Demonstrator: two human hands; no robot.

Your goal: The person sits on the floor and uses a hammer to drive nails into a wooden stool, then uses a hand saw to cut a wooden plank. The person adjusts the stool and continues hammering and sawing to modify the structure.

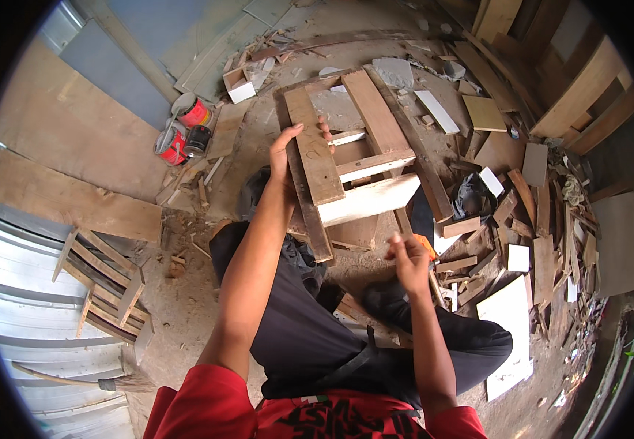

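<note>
A small wooden frame [386, 121], built of brown planks and pale crosspieces, is tilted in front of me above my lap. My left hand [288, 157] grips a plank [317, 157] on its left side, thumb on one side and fingertips showing past the other. A white-faced board [372, 201] forms the edge of the frame nearest me. Below the frame's right corner is my right hand [410, 267], its fingers curled together. Whatever it may hold is hidden. Just behind it shows an orange object [427, 245] of unclear kind.
Wood offcuts [544, 219] lie heaped along the right, with a white panel [503, 333] beside my knee. Red paint cans [171, 144] stand at the far left. A slatted wooden piece [105, 282] and a broom [123, 383] lie at left. Planks [580, 91] lean at the far right.
</note>
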